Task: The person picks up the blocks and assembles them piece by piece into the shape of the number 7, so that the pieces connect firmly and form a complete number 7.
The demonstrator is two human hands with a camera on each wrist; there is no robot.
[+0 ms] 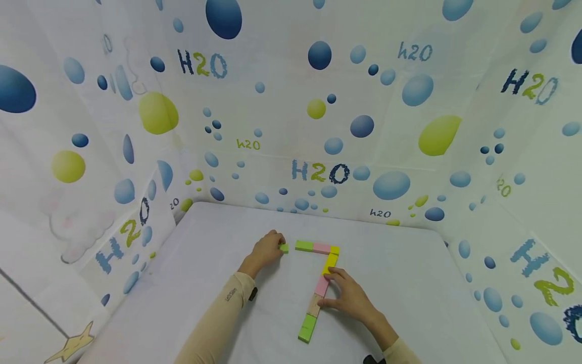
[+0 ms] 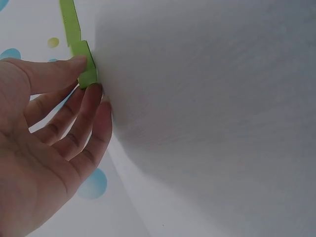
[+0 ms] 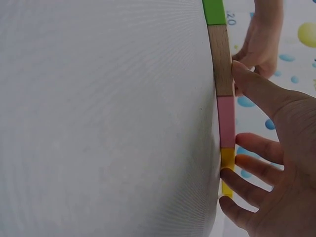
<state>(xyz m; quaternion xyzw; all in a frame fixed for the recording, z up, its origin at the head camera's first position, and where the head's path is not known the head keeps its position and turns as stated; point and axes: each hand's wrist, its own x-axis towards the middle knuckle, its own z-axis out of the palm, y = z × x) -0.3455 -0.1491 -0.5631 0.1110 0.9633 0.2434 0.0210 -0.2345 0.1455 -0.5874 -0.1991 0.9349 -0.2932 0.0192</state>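
My left hand (image 1: 267, 248) pinches a small green block (image 2: 91, 74) between thumb and fingertips, a short gap left of a row of blocks. That row begins with a green block (image 1: 303, 245), then a pink block (image 1: 321, 248) and a yellow block (image 1: 334, 250) at the corner. From there it runs towards me: another yellow block (image 1: 331, 261), a pink block (image 1: 321, 286), a plain wooden block (image 1: 313, 305) and a green block (image 1: 307, 328). My right hand (image 1: 353, 298) rests along this leg's right side, thumb at the wooden block, spread fingers beside the pink and yellow ones.
The blocks lie on a table with a white cloth (image 1: 400, 283). Behind and at both sides hang white curtains (image 1: 282, 106) printed with blue and green dots and H2O lettering. Dark wristbands (image 1: 253, 293) sit at both beige sleeves (image 1: 218, 313).
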